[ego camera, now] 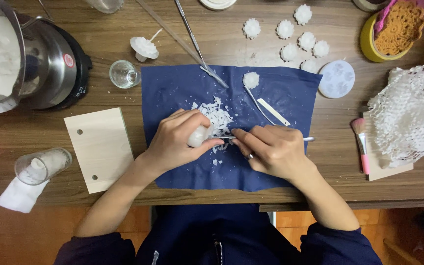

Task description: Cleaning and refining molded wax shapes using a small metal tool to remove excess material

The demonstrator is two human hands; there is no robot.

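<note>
While each grip is closed, left hand on one wax piece, right hand holds one metal tool.

At the bottom of the frame the person wears a dark navy top with a zip down its middle. Both sleeves are pushed up to the elbows, the left sleeve at lower left, the right sleeve at lower right. The right hand bears 1 silver ring. The forearms are bare.
</note>
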